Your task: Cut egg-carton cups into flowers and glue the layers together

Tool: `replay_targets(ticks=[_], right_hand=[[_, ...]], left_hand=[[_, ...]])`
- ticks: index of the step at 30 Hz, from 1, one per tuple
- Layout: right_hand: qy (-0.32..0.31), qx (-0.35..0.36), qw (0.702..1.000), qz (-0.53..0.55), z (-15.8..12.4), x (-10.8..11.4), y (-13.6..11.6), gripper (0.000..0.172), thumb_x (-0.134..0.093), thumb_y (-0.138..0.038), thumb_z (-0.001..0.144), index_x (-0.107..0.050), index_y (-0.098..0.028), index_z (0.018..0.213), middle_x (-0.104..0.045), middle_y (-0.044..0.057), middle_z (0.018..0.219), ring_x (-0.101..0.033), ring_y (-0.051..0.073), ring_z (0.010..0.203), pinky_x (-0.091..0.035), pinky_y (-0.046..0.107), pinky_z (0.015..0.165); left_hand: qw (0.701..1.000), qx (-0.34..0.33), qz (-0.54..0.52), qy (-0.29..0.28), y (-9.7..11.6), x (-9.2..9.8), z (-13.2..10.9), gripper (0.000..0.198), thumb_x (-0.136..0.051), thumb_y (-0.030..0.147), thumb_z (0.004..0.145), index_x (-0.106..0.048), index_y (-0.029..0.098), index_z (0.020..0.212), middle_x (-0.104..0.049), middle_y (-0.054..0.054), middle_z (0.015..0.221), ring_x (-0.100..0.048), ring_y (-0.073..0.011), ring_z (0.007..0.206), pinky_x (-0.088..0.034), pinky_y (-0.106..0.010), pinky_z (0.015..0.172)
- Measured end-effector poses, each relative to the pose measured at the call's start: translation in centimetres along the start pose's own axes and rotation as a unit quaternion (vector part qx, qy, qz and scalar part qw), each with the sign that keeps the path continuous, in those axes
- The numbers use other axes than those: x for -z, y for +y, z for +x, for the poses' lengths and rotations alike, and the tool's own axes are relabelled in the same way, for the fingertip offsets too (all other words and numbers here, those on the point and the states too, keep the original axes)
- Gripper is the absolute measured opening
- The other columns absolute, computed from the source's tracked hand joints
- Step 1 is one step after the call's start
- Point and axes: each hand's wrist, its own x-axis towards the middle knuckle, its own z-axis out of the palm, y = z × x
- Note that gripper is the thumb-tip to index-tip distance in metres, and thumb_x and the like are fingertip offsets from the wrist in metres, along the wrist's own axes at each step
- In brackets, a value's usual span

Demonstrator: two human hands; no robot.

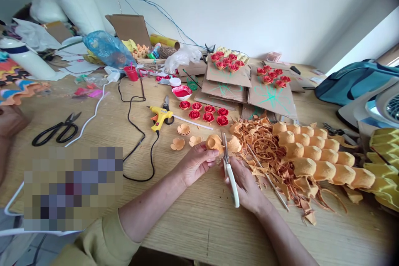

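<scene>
My left hand (196, 164) pinches a small orange egg-carton flower piece (214, 142) above the wooden table (193, 216). My right hand (246, 183) grips white-handled scissors (230, 170), blades pointing up beside that piece. Cut orange petal shapes (178, 144) lie just left of it. An orange egg carton (321, 156) and a heap of orange trimmings (262, 141) sit to the right of my hands.
A yellow glue gun (160, 117) with black cord, several red painted flowers (204, 113), a bowl of red paint (182, 92), black scissors (57, 129), and cardboard sheets (249, 87) bearing red flowers lie farther back. Another person's hand (9, 120) shows at far left. A blue bag (352, 81) sits right.
</scene>
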Motion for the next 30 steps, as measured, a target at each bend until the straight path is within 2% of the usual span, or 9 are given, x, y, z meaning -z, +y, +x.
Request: replay_targets(ticks=[6,11,20,30], right_hand=[[0.003,0.03,1.0,0.008,0.1,0.0,-0.2,0.04,-0.032,-0.06,0.097,-0.048,-0.023,0.097,-0.052,0.003,0.086,-0.047,0.021,0.078,-0.041,0.038,0.076],[0.018,0.048,0.999,-0.002,0.0,-0.2,0.0,0.048,-0.029,-0.065,0.096,-0.049,-0.022,0.104,-0.052,0.004,0.09,-0.048,0.022,0.082,-0.042,0.039,0.078],[0.042,0.066,0.996,-0.038,0.2,0.1,0.2,0.033,-0.038,-0.055,0.096,-0.044,-0.023,0.091,-0.049,0.003,0.086,-0.045,0.021,0.08,-0.041,0.041,0.079],[0.048,0.047,0.998,-0.012,-0.1,0.3,0.3,0.025,-0.043,-0.046,0.092,-0.047,-0.022,0.092,-0.051,0.004,0.088,-0.047,0.024,0.088,-0.039,0.039,0.079]], left_hand=[[1.0,-0.028,0.002,-0.004,-0.9,-0.3,-0.4,0.029,-0.088,0.02,0.063,-0.064,0.013,0.076,-0.054,0.005,0.068,-0.044,-0.0038,0.058,-0.041,-0.017,0.057],[0.999,-0.043,0.004,0.007,-1.5,-0.5,-0.6,0.028,-0.088,0.022,0.063,-0.065,0.014,0.075,-0.056,0.004,0.068,-0.047,-0.0059,0.062,-0.04,-0.019,0.058],[1.0,-0.022,-0.003,-0.009,-1.5,-0.6,-0.8,0.026,-0.088,0.024,0.065,-0.066,0.013,0.075,-0.054,0.004,0.066,-0.043,-0.0056,0.06,-0.037,-0.019,0.057],[0.999,-0.028,-0.007,-0.034,-1.1,-0.5,-0.7,0.023,-0.087,0.022,0.067,-0.067,0.014,0.075,-0.056,0.003,0.067,-0.047,-0.0064,0.063,-0.037,-0.02,0.059]])
